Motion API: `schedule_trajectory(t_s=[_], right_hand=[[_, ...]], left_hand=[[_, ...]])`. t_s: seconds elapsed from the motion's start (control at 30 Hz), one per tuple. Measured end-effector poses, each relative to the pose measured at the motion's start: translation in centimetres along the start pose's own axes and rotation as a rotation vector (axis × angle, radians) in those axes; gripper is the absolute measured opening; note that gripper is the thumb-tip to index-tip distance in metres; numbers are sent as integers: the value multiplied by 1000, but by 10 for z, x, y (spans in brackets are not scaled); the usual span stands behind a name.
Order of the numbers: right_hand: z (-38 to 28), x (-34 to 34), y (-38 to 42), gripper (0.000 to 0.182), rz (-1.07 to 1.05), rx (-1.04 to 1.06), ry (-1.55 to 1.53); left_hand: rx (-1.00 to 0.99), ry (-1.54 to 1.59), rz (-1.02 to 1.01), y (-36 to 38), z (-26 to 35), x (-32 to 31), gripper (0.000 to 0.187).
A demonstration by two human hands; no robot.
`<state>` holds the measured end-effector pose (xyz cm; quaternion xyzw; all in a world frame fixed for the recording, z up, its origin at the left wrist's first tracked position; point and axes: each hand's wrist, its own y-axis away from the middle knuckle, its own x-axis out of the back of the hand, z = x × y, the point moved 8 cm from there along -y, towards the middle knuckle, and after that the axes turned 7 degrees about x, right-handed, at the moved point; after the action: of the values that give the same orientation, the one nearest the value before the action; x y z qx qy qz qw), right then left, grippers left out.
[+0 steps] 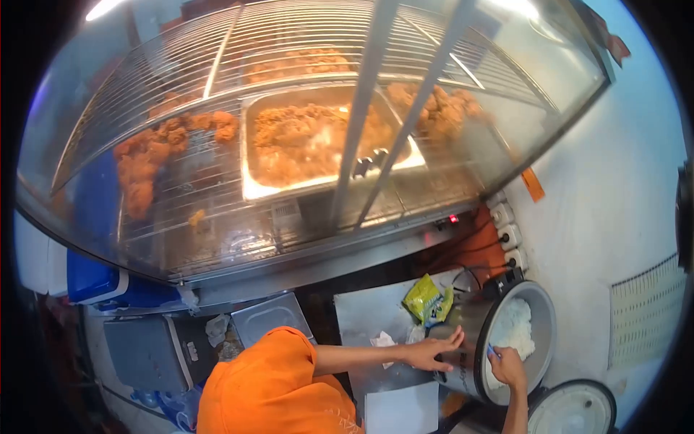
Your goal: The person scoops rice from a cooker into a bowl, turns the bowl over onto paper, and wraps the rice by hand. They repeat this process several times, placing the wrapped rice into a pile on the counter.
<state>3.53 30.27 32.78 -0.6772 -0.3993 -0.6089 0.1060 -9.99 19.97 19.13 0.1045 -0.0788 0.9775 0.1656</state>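
A large grey rice cooker stands low on the right, its round mouth tilted toward me. White rice fills part of the inside. My left hand reaches from an orange sleeve and lies against the cooker's outer wall with fingers spread, holding nothing. Inside the mouth, my right hand is closed around a blue-handled utensil at the rice; the utensil's working end is hidden. The round cooker lid sits beside the cooker at the lower right, separate from it.
Above is a glass display case with fried chicken on racks and a metal tray. A green-yellow packet lies left of the cooker. Plugs and sockets line the wall. Grey boxes stand on the left.
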Motion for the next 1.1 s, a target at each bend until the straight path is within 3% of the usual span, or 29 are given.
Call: schedule_trajectory(t_s=[0.27, 0.33, 0.47, 0.53, 0.57, 0.73, 0.8, 0.83, 0.9, 1.0, 1.1], right_hand=[[-10, 8, 21, 25, 95, -6, -119], [-1, -10, 1, 22, 128, 14, 140], [-7, 5, 9, 23, 66, -8, 85], [-6, 19, 27, 26, 106, 49, -152], [9, 16, 37, 35, 22, -115, -289], [28, 11, 57, 43, 21, -206, -563], [45, 4, 65, 43, 40, -316, -608], [55, 2, 63, 43, 39, -317, -614], [67, -4, 74, 40, 101, -214, -670], [64, 3, 92, 21, 32, -308, -722], [46, 12, 118, 27, 216, -238, -872]], left_hand=[[63, -16, -30, 2, 13, 4, 100], [66, 21, -21, 4, 12, 3, 100], [7, -15, 16, 4, 8, 4, 100], [38, -11, 13, 5, 8, 11, 99], [35, 14, -12, 6, 11, 14, 99], [12, 8, 21, 7, 8, 14, 95], [28, 78, 56, 9, 13, 25, 83], [32, 77, 52, 10, 7, 25, 83], [-69, 63, 211, 12, 1, 30, 66], [157, 332, 233, 25, -4, 35, 46], [223, 348, 282, 41, -3, 31, 28]])
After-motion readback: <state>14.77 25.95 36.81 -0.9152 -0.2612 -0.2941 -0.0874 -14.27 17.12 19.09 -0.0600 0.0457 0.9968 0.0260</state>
